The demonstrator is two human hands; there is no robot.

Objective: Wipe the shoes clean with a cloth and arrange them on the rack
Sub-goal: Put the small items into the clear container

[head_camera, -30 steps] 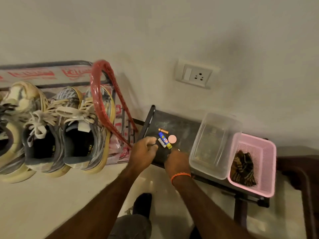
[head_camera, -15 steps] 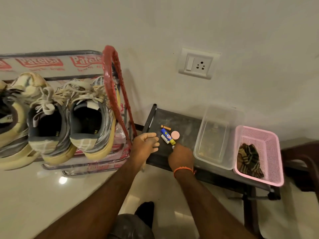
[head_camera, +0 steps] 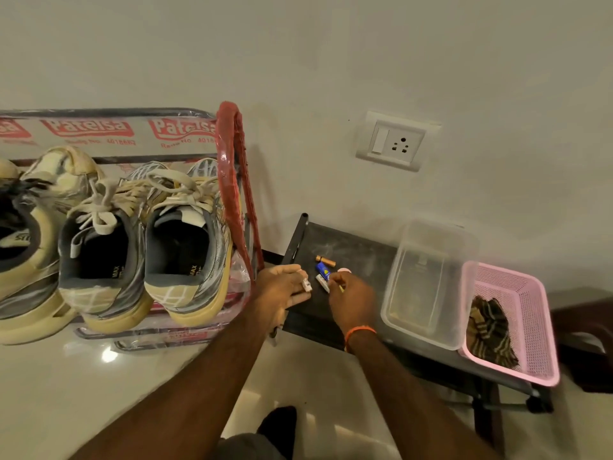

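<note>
Grey-and-cream sneakers [head_camera: 185, 250] [head_camera: 99, 260] stand side by side, heels toward me, on the shoe rack [head_camera: 232, 180], which has a red end frame. A cream shoe [head_camera: 30, 260] sits further left. The brown checked cloth [head_camera: 491, 330] lies in a pink basket [head_camera: 530, 303] at the right. My left hand [head_camera: 282, 288] hovers at the black table's left edge, pinching a small white item [head_camera: 306, 285]. My right hand [head_camera: 351, 298] has curled fingers on the yellow end of a blue tube [head_camera: 322, 269].
The low black table [head_camera: 358, 247] also bears a small battery [head_camera: 325, 260], a pink disc [head_camera: 345, 270], a white stick [head_camera: 321, 282] and an empty clear plastic tub [head_camera: 428, 283]. A wall socket [head_camera: 394, 144] is above. Glossy floor [head_camera: 83, 393] lies in front. A dark stand [head_camera: 583, 327] sits far right.
The view has risen and shifted, so the rack and shoes show more fully. Both hands stayed over the small items; my left hand's fingers now show a small white item.
</note>
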